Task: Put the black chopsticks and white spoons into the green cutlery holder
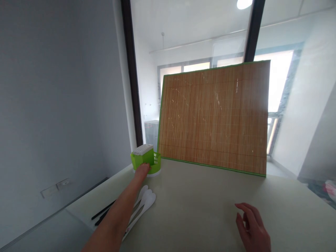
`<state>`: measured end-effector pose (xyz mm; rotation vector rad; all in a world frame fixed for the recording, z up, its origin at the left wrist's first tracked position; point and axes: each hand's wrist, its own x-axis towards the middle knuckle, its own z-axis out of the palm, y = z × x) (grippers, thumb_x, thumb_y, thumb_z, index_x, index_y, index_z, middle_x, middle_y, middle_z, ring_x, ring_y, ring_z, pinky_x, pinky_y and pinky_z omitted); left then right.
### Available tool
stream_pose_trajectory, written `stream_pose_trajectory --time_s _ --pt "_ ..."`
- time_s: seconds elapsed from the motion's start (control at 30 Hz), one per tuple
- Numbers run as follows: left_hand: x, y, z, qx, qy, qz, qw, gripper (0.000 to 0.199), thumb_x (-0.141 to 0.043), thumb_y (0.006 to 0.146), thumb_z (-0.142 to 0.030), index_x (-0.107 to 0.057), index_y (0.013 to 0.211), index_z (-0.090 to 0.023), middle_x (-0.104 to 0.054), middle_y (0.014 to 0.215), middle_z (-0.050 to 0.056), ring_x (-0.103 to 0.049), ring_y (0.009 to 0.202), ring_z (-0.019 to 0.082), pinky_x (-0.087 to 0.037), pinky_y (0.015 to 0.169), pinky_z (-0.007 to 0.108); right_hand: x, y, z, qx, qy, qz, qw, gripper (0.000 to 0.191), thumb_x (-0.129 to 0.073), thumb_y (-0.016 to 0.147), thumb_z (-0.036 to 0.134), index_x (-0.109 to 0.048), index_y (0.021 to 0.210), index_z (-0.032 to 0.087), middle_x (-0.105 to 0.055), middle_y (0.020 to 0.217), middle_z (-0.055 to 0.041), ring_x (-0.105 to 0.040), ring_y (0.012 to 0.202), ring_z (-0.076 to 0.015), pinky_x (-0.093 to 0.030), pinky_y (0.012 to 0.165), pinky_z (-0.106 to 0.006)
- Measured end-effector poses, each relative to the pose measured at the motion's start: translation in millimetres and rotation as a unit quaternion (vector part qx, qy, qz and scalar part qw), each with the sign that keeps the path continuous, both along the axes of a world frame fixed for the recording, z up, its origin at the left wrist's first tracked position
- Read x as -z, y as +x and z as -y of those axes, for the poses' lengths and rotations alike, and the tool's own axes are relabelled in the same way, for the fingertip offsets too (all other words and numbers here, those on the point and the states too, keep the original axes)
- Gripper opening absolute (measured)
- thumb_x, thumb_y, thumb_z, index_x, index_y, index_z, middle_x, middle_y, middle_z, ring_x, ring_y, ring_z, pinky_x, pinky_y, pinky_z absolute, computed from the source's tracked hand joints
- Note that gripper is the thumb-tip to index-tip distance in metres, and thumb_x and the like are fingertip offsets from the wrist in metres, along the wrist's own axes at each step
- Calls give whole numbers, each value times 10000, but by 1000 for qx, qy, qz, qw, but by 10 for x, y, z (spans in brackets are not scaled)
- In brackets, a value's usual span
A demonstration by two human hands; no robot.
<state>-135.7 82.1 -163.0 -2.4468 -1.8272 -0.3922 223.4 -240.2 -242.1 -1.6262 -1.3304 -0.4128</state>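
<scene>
Far out at the left of the table, my left hand (143, 168) is at the front wall of a bright green cutlery holder (155, 168), its fingers closed at the rim and partly hidden. The holder has a perforated basket side, a white base and a taller green block topped by a white slotted lid (143, 149). Three white spoons (149, 199) lie beside my left forearm, their handles partly behind it. Black chopsticks (101, 212) lie on its other side, also partly covered. Over the right of the table, my right hand (253, 225) is empty, thumb and curved fingers apart.
A bamboo mat (214, 119) with green edging stands upright along the table's back, leaning near a glass partition. The pale table (189, 210) meets a grey wall with sockets (55, 188) on the left. Dark partition posts (132, 77) rise behind.
</scene>
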Motion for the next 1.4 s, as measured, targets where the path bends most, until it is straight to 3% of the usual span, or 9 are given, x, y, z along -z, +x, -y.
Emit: stream_pose_trajectory --time_s 0.23,0.37,0.5,0.57,0.67,0.77,0.87,0.97,1.4 --pt "31 -20 50 -35 26 -9 999 188 -432 883 -191 -585 916 -86 -581 946 108 -558 949 247 -427 791 332 35 54 -20 -4 -10 17 1000 272 -401 878 395 -531 1063 244 -520 1090 -66 -544 600 -105 -457 526 -214" --pt "-35 26 153 -53 57 17 997 251 -447 862 -198 -546 1082 -128 -547 1091 128 -545 975 267 -441 768 366 -17 -15 2 -8 -20 5 1000 268 -372 893 380 -519 1069 242 -518 1096 -74 -547 622 -114 -458 554 -225" --pt "-154 212 490 -66 119 65 989 377 -365 897 -258 -404 1260 -165 -450 1253 129 -474 1095 259 -431 809 352 -51 -63 17 -19 -27 5 999 262 -371 891 382 -522 1055 245 -534 1079 -72 -551 604 -112 -453 545 -217" --pt "-135 412 818 -24 146 92 985 348 -338 910 -284 -417 1240 -207 -476 1228 80 -478 1094 207 -419 826 299 -26 -67 9 -35 -39 8 999 251 -364 893 374 -524 1043 249 -554 1053 -60 -552 582 -104 -451 543 -207" --pt "83 828 1435 128 128 151 972 250 -333 916 -308 -523 1068 -247 -578 1029 7 -559 895 133 -411 762 236 69 -71 -28 -85 -84 27 992 221 -368 895 350 -520 1028 261 -607 935 -23 -561 544 -94 -445 538 -186" --pt "462 1255 1977 252 47 162 953 199 -395 891 -321 -574 866 -237 -616 834 -27 -572 745 113 -398 683 217 186 -94 -80 -137 -149 53 978 205 -389 888 320 -514 1045 278 -638 781 22 -610 581 -108 -447 552 -170" --pt "822 1551 2274 297 -15 139 945 173 -470 846 -344 -587 797 -226 -640 769 -28 -579 695 123 -395 646 224 271 -126 -121 -177 -211 68 959 208 -391 878 279 -514 1045 286 -652 745 43 -638 623 -116 -451 569 -169" --pt "1036 1670 2355 314 -40 100 943 160 -520 801 -353 -597 776 -215 -655 764 -10 -589 700 148 -402 642 242 313 -146 -140 -190 -248 76 947 200 -399 861 248 -530 1006 289 -667 780 44 -648 646 -121 -450 580 -176" --pt "1085 1629 2390 323 -36 83 942 136 -533 789 -332 -585 789 -207 -639 800 3 -575 744 151 -404 688 249 319 -176 -135 -174 -289 107 935 178 -382 879 244 -547 929 287 -662 809 39 -641 712 -143 -424 631 -216"
